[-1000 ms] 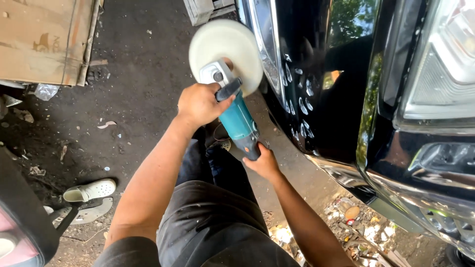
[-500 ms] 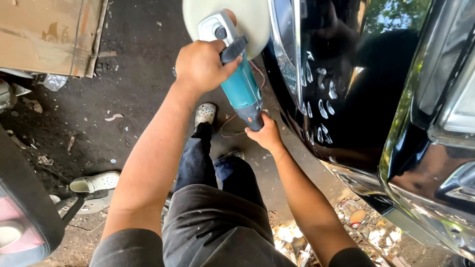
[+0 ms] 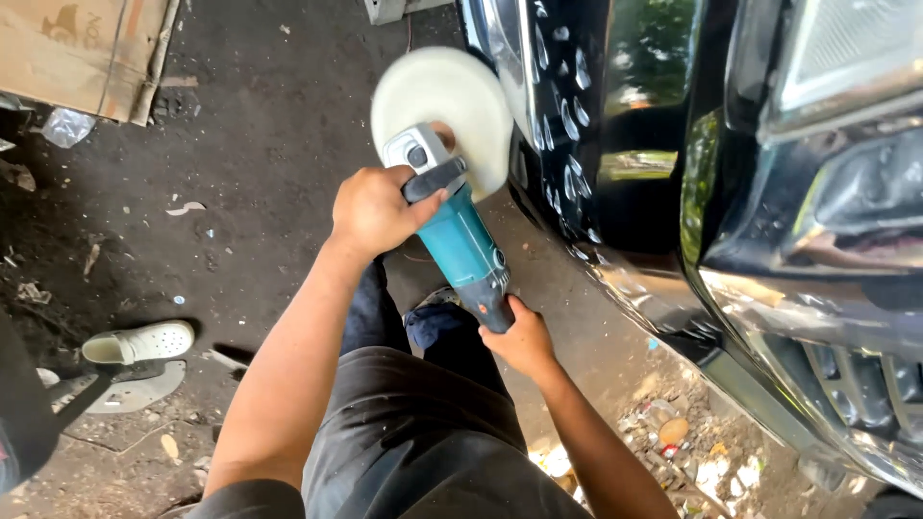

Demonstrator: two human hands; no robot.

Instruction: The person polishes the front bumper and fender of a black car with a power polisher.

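White perforated clog lies on dark dirt ground at left, flattened cardboard at upper left, crumpled clear plastic just below it, litter scraps at lower right.

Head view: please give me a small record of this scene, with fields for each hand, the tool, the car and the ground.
left hand: left hand grips the side handle near the tool head
right hand: right hand holds the rear end of the body
tool: teal polisher with a white round pad
car: glossy black car body, pad close to it; contact cannot be told
ground: dark dirt floor, white shoe, cardboard
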